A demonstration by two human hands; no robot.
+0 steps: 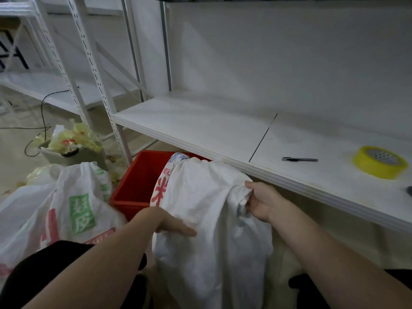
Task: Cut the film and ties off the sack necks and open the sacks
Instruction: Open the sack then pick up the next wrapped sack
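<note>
Opening seems underway: our right hand (260, 201) pinches the white woven sack (200, 192), left hand (176, 226) presses flat; next we spread its neck.

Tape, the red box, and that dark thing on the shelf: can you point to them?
Yellow tape roll (376, 171): head view, its outer side wall.
Red crate (138, 181): head view, its inner left wall.
Dark tool (299, 159): head view, middle of its body.

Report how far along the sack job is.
Done, seemingly: yellowish film scraps fill the bin, and a slim tool, likely the cutter, lies on the shelf. In hand: the right hand grips a bunched fold of the white sack, with the left hand at its side. Left: the printed sack, state unclear.
</note>
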